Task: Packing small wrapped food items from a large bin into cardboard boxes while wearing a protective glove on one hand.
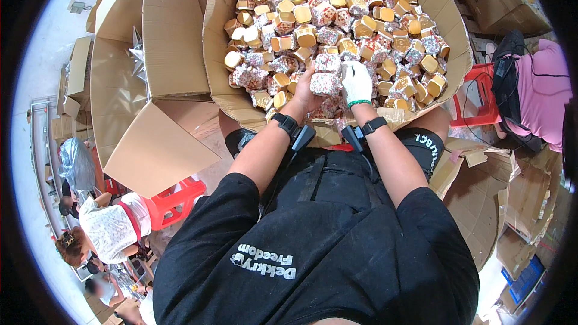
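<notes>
My bare left hand (308, 91) is wrapped round the left side of a small blocky ornament (326, 84), speckled white and red as if coated in beads. A second speckled block (328, 62) sits right against its far side; whether the two are joined I cannot tell. On the right, my right hand (358, 82), in a white knit glove, has its fingers curled in close against these pieces. What its fingertips pinch is hidden. Both hands are over the near part of a big cardboard box (217, 54) heaped with similar ornaments (305, 36), many showing gold bases.
Tall open cartons (174, 36) stand at the left, a flap (159, 150) slanting toward me. A red stool (177, 204) and a seated person (114, 229) are at lower left. To the right are another red stool (475, 99), a person in pink (542, 93) and flattened cardboard (475, 198).
</notes>
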Tool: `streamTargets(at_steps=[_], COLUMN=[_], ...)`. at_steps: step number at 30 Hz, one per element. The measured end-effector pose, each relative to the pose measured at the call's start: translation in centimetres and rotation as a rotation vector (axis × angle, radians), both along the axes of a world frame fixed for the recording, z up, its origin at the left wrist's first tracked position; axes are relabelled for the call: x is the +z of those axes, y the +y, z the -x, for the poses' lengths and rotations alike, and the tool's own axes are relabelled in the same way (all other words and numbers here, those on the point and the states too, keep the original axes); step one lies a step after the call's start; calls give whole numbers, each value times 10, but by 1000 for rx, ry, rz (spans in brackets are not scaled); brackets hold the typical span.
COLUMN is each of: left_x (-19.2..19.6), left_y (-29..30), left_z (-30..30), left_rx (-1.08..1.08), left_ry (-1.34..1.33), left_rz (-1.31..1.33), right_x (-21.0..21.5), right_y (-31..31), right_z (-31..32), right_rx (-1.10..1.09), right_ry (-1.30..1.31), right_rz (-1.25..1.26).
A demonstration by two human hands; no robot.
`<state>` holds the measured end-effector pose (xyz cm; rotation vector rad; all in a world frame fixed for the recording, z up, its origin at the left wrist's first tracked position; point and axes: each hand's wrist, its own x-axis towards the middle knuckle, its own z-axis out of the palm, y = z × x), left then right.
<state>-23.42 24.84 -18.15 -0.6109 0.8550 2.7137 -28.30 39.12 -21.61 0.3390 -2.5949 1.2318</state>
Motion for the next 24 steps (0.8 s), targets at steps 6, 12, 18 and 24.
streamTargets(at_steps=[6, 12, 18, 24], left_x=[-5, -11, -1, -15], left_y=[-2, -5, 0, -13], left_z=[0, 1, 0, -1], left_rx=[0, -19, -14, -150], left_ry=[10, 9, -59, 33], left_rz=[-70, -87, -80, -235], right_x=[11, 17, 41, 79], right_y=[-1, 1, -4, -1], right_z=[-4, -4, -13, -28], right_rx=[-27, 40, 233, 312], right_ry=[-197, -170, -116, -45], right_rz=[158, 264, 643, 295])
